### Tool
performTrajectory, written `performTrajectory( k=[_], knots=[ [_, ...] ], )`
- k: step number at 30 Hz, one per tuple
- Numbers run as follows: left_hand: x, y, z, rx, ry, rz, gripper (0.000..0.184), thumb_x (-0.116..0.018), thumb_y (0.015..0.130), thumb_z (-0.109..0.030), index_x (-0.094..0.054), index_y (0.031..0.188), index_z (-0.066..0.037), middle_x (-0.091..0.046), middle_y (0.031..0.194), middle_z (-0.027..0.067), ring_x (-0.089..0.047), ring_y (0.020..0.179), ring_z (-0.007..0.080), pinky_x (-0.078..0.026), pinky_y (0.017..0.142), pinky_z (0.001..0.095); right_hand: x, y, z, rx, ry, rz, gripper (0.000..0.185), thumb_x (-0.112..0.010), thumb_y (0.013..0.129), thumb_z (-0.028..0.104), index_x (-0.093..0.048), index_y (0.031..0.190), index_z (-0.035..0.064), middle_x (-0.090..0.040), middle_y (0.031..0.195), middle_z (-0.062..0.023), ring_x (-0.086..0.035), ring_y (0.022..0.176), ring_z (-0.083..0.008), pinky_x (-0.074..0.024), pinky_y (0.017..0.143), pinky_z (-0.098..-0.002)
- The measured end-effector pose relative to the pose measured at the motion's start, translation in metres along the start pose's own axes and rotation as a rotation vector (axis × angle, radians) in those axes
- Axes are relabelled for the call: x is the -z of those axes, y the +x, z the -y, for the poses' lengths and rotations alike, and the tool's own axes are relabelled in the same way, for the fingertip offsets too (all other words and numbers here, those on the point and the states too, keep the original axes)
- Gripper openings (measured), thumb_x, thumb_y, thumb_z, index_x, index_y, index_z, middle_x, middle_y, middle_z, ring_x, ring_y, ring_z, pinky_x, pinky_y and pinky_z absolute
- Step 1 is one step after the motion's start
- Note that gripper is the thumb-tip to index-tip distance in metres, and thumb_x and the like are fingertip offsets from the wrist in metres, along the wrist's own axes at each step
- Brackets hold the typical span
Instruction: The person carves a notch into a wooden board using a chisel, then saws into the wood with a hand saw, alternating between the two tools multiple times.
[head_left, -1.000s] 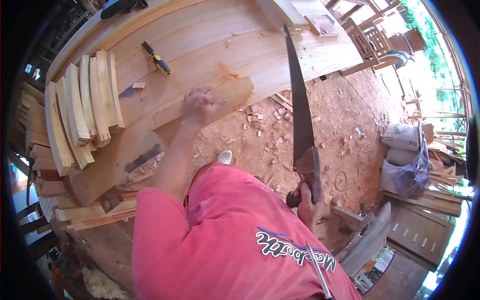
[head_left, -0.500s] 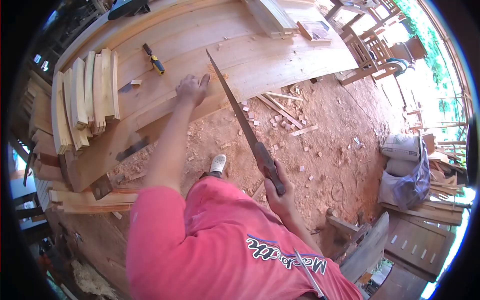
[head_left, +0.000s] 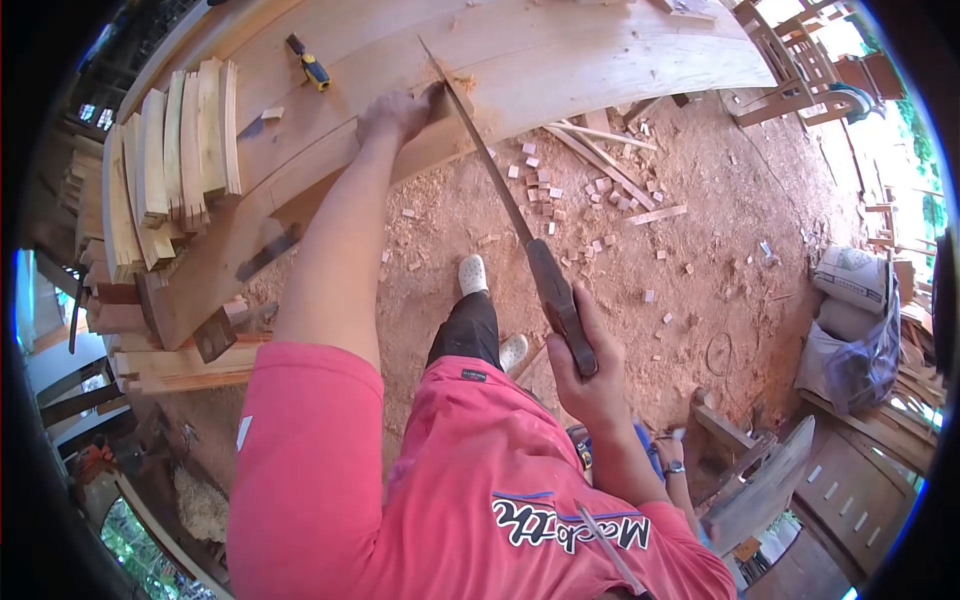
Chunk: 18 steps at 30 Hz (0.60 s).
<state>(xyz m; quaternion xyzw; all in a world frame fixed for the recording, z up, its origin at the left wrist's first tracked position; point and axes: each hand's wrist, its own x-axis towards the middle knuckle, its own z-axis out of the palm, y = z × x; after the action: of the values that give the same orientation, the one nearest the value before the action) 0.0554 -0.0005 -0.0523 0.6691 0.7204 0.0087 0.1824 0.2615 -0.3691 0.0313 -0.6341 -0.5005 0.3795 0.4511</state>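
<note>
1. Handsaw (head_left: 549, 283): it is held at a slant over the near edge of the surface (head_left: 590, 60), with the blade's narrow tip reaching in above the top and the handle out past that edge, above the floor. Whether the teeth touch wood cannot be told.
2. The person's right hand (head_left: 597, 352) is beyond the surface's near edge, its fingers wrapped firmly around the saw's handle.
3. The person's left hand (head_left: 393, 117) rests on a board (head_left: 436, 136) along the surface's near edge. Its fingers look bent and its thumb points toward the blade, just beside it; whether they grip the board or only press on it cannot be told.
4. Pale sawdust (head_left: 464, 82) lies on the surface near its front edge, next to the blade.
5. A chisel (head_left: 316, 73) with a yellow-and-black handle lies farther in on the surface, and a small wood block (head_left: 272, 113) sits nearer its left end.
6. Curved wooden pieces (head_left: 181, 150) are lined up side by side at the surface's left end.
7. Small offcuts (head_left: 541, 190) and thin strips (head_left: 612, 172) are scattered on the floor (head_left: 600, 290) in front of the surface.
8. Filled bags (head_left: 848, 275) stand well apart from the surface, beyond its right end.
</note>
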Motion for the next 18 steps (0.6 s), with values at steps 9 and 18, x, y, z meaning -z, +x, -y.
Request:
performTrajectory(
  k=[9,18],
  knots=[
    [-0.003,0.000,0.002,-0.029,-0.003,-0.046,0.098,-0.028,0.087,-0.089,-0.068,0.129,-0.009,-0.066,0.132,0.0193,-0.061,0.125,0.0364,-0.048,0.103,0.0483,0.003,0.003,0.013,-0.068,-0.026,0.028,0.059,-0.065,0.091,0.004,-0.047,0.147,-0.0007,-0.072,0.096,-0.0150,-0.064,0.076,-0.0090,-0.0513,0.068,-0.0258],
    [-0.005,0.004,0.004,-0.035,0.019,-0.052,0.098,-0.030,0.087,-0.088,-0.068,0.128,-0.008,-0.066,0.132,0.0172,-0.061,0.125,0.0335,-0.049,0.102,0.0458,-0.018,0.046,0.024,-0.052,-0.013,0.057,0.059,-0.064,0.093,0.006,-0.045,0.149,0.0002,-0.073,0.108,-0.0199,-0.070,0.090,-0.0154,-0.0535,0.079,-0.0279]
  ],
)
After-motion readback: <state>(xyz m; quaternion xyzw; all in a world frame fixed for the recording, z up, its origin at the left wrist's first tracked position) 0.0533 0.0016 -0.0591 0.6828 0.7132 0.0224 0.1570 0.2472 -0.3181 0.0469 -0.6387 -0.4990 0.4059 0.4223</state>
